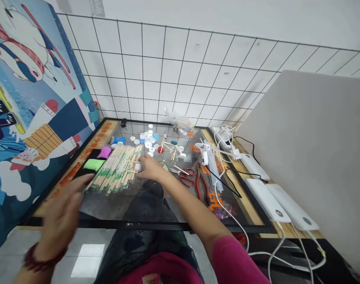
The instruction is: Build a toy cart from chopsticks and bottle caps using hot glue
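Reaching in from the near side, the right hand (150,167) has its fingers at the right side of the chopstick pile (116,167), by a small white piece (137,167); whether they pinch it or only touch it, I cannot tell. The left hand (61,209), blurred, is open with fingers spread, near the pile's lower left end. The pile lies on the left half of the glass-topped table (109,207), and a strip of dark glass runs between it and the near black edge. Left of the pile, close beside it, are a green packet (93,164) and a purple packet (104,152); beyond its far right end sit scattered bottle caps (148,139). Well to its right lie red-handled scissors (187,177), then pliers (202,183), a white glue gun (205,152) and clear glue sticks (217,169), short of the right edge. The chopsticks are pale, slim and roughly parallel, in clear wrappers with green print, their near ends uneven.
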`<state>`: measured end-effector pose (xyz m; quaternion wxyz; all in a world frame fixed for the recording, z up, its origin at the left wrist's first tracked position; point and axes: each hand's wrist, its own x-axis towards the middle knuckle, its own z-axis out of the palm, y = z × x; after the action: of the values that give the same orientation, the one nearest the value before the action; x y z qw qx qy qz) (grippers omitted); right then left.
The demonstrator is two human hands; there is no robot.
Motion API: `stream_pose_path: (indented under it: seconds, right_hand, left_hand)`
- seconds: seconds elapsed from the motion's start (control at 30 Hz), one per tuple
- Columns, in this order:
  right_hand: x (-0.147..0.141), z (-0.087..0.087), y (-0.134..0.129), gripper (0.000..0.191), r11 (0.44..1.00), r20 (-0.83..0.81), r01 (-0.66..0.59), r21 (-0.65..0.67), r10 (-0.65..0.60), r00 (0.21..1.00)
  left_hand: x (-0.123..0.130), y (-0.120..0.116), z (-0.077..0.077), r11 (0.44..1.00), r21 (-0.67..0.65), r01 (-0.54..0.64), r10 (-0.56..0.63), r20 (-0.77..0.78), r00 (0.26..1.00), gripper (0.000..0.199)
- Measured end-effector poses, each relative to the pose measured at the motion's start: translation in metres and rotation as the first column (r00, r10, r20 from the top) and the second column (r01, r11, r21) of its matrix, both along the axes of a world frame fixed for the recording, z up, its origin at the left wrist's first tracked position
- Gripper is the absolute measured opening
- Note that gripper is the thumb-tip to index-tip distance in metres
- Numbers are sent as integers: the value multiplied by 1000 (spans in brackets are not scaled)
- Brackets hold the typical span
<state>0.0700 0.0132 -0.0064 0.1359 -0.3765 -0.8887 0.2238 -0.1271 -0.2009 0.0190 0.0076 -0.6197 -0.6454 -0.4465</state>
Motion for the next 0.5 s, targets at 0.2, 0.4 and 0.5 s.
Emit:
stream_pose_path:
  seconds: [0.2,0.4,0.5]
  right_hand:
    - [2,-20,4,36,999,-146,32,-24,-35,989]
    - [9,-26,3,31,969,-365,-6,-247,-88,927]
    - [12,-28,4,35,924,-470,-23,-382,-173,866]
  left_hand:
    - [43,56,-38,935,-298,192,-310,-426,850,33]
    - [35,62,-56,919,-355,174,-326,-431,842,39]
    - [36,62,-55,913,-367,178,-330,-407,852,38]
